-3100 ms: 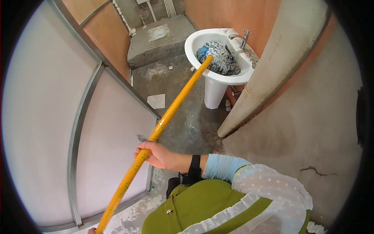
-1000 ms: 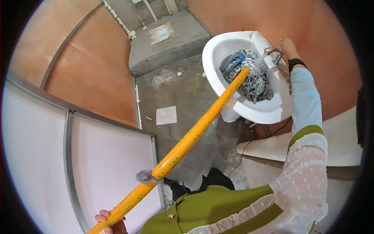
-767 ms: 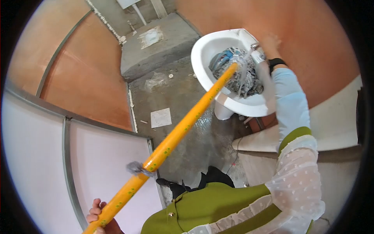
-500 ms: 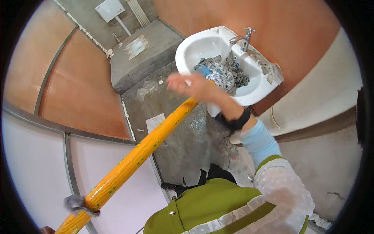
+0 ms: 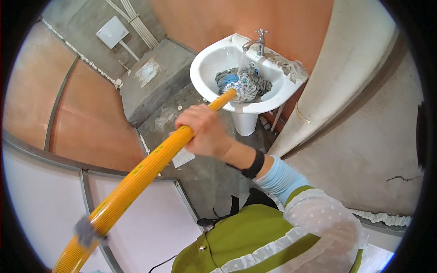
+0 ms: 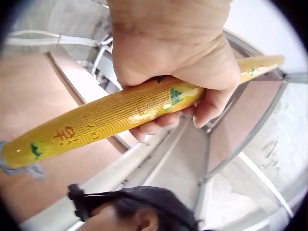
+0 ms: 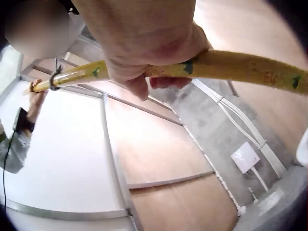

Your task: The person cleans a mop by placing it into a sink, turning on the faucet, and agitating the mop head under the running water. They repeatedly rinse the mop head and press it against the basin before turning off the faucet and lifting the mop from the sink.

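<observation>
Count one left hand [image 6: 168, 53], one right hand [image 5: 205, 132] and one yellow-handled string mop [image 5: 150, 166]. Add one pedestal washbasin [image 5: 282, 98], one cross-handled tap [image 5: 261, 44] and one wall-mounted cistern [image 5: 112, 32].

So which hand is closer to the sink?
The right hand. It grips the yellow pole a bit short of the sink, not touching it. The left hand grips the pole farther back, beyond the gray tie, away from the sink.

A mop head [image 5: 250, 86] lies in the washbasin [image 5: 212, 63] at the 12 o'clock of the person [image 5: 243, 236]. A pipe [image 5: 339, 77] stands at one, a cistern [image 5: 112, 32] at 11, a partition [image 5: 145, 223] at nine.
</observation>
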{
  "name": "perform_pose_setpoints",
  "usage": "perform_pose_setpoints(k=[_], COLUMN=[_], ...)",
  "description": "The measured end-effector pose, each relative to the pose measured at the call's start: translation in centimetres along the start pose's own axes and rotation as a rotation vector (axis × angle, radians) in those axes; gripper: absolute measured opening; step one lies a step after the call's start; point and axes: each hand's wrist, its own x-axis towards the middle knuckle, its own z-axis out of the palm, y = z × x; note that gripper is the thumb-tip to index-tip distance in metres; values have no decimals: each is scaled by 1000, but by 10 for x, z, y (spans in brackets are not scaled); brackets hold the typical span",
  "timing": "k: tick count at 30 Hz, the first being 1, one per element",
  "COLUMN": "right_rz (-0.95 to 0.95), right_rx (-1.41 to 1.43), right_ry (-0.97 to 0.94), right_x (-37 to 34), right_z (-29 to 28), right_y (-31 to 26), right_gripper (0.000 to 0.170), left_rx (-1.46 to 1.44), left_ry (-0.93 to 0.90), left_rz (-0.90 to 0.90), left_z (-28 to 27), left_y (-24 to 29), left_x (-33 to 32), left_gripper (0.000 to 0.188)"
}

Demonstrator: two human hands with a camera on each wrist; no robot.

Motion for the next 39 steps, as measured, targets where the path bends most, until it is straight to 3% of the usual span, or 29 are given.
perform_pose_setpoints(k=[3,5,7,8,11,13,15,16,17,24,39], right_rz=[4,10,9,69,143,157,130,133,130,127,69], right_rx=[18,26,19,13,-13,-28,-30,-31,-16,12,104], right_ry=[165,217,276,259,242,240,229,235,229,189,143], right_x=[15,15,9,5,-8,-12,-20,-24,-30,-46,-53], right_z=[-9,-2,-1,2,7,6,6,5,4,-1,-26], right_y=[-34,-24,-1,15,36,35,28,27,27,30,31], right_gripper=[20,20,19,20,20,20,20,20,19,21,13], left_rx=[-99,-283,-379,-362,277,269,176,48,100,190,273], left_ry=[-147,-356,-438,-370,195,470,500,388,319,201,259], left_rz=[-46,-76,-88,-71,-124,-23,-7,-134,40,199,297], left_z=[11,29,38,40,-1,40,59,61,69,88,137], left_y=[-19,-34,-35,-30,-4,-24,-24,-19,-34,-43,-54], left_x=[22,55,76,79,43,33,16,5,-4,-26,-34], left_gripper=[30,31,32,33,19,24,25,25,39,24,24])
